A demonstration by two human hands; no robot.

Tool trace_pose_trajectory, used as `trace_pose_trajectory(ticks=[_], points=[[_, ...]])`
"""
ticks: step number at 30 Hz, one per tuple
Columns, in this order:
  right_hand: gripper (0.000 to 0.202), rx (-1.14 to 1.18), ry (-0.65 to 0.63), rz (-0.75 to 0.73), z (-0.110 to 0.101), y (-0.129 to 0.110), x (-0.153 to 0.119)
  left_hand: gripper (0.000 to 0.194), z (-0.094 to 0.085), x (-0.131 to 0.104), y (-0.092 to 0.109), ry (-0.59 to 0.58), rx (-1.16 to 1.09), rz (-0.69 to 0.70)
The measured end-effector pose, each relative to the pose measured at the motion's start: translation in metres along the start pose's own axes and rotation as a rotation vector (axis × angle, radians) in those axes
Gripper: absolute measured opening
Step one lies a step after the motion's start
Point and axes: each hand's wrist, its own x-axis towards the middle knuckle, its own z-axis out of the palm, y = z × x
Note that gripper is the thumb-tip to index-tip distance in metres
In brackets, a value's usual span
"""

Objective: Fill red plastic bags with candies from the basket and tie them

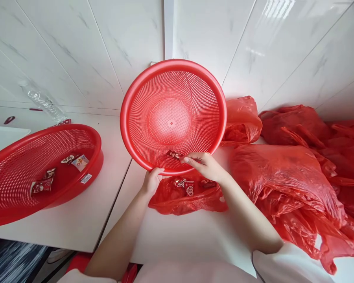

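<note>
A round red plastic colander (171, 84) is tilted up so that its inside faces me. My left hand (152, 181) is closed on its lower left rim. Inside the lower wall, my right hand (205, 165) pinches a small dark red snack packet (174, 155) between thumb and fingers. Below the colander lies an opened red plastic bag (177, 206) with several similar packets (189, 189) in it. The colander's rim hides part of that bag.
A second red colander (96, 157) with several packets (43, 186) stands on the left table. Behind it leans a clear plastic bottle (44, 102). Full red bags (286, 169) crowd the right side. A white tiled wall (129, 35) closes off the back.
</note>
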Motion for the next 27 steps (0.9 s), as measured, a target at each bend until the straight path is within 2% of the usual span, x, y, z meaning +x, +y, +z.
trace_pose_trajectory(ticks=[3, 6, 9, 13, 15, 19, 24, 27], points=[[0.033, -0.205, 0.107, -0.063, 0.014, 0.008, 0.004, 0.027, 0.007, -0.006, -0.003, -0.075, -0.008, -0.038], [0.033, -0.271, 0.046, -0.051, 0.024, 0.017, 0.007, 0.032, 0.012, -0.011, -0.007, -0.12, -0.005, -0.081], [0.028, -0.105, 0.056, -0.001, 0.025, 0.022, 0.009, 0.031, 0.012, -0.012, -0.008, -0.119, 0.023, -0.099], [0.035, 0.381, 0.045, 0.135, 0.018, 0.023, 0.012, 0.027, 0.008, -0.009, -0.004, -0.101, 0.033, -0.044], [0.039, 0.519, 0.046, 0.187, 0.015, 0.024, 0.013, 0.027, 0.006, -0.007, -0.001, -0.081, 0.022, -0.014], [0.041, 0.547, 0.062, 0.214, 0.012, 0.023, 0.012, 0.03, 0.002, -0.003, 0.003, -0.034, -0.001, -0.001], [0.042, 0.501, 0.034, 0.228, 0.011, 0.015, 0.01, 0.023, -0.004, 0.002, 0.004, 0.015, -0.011, 0.004], [0.041, 0.469, 0.011, 0.214, 0.009, 0.013, 0.01, 0.03, -0.004, 0.003, 0.006, 0.036, -0.037, 0.029]])
